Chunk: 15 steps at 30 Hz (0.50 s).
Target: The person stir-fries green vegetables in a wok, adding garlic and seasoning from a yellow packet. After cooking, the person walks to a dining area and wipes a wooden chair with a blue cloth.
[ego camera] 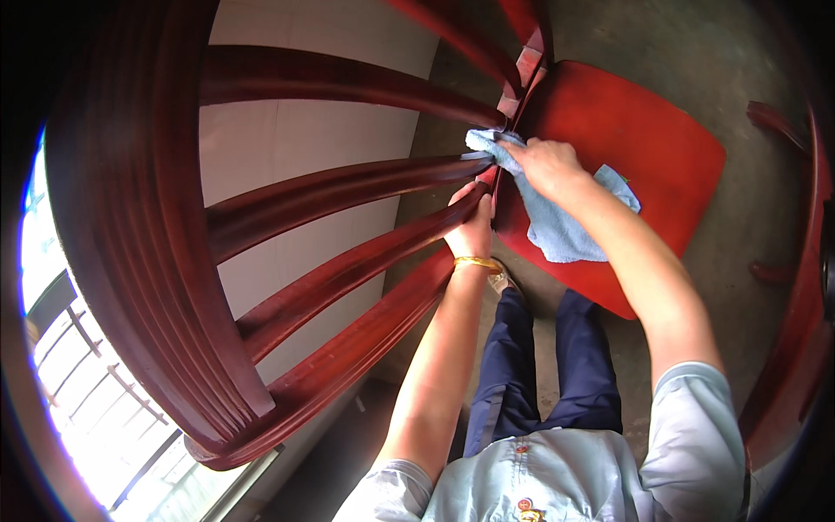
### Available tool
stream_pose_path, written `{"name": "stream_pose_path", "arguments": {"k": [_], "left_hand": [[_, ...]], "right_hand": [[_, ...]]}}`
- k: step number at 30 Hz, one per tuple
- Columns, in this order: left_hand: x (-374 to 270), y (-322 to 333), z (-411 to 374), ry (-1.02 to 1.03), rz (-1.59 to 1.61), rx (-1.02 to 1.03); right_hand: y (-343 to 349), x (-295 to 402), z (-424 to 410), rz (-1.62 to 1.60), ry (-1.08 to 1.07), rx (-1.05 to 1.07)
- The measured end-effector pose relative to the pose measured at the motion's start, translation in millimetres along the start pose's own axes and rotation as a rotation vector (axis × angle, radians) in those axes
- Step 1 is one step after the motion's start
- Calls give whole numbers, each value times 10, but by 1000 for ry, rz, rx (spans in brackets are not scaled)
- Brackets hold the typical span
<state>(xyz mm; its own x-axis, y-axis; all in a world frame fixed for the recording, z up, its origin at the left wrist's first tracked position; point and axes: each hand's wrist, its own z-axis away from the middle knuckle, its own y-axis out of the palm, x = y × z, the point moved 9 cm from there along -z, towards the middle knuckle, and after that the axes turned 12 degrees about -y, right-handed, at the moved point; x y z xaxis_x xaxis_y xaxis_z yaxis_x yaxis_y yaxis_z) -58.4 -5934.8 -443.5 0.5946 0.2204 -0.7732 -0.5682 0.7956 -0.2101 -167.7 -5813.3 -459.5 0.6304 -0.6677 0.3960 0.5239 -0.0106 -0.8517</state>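
Observation:
A dark red wooden chair back with curved slats (352,179) rises towards me at the left, its wide grooved top rail (147,215) nearest the camera. Below it lies the chair's bright red seat (652,143). My right hand (545,163) presses one end of a light blue cloth (561,225) against the foot of a slat, at the rear edge of the seat; the rest of the cloth drapes over the seat. My left hand (475,218), with a gold-coloured bangle at the wrist, grips the lower end of a neighbouring slat.
Another piece of red wooden furniture (792,313) stands along the right edge. A pale wall or panel (306,137) shows behind the slats. A bright barred window (98,378) is at lower left. My legs and one shoe are on the grey floor beside the seat.

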Motion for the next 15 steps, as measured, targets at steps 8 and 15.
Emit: {"name": "stream_pose_path", "arguments": {"k": [8, 15], "left_hand": [[71, 84, -81, -126, 9, 47], [29, 9, -81, -43, 21, 32]], "right_hand": [[123, -25, -404, -260, -4, -23], [407, -124, 403, -311, -80, -122]]}}
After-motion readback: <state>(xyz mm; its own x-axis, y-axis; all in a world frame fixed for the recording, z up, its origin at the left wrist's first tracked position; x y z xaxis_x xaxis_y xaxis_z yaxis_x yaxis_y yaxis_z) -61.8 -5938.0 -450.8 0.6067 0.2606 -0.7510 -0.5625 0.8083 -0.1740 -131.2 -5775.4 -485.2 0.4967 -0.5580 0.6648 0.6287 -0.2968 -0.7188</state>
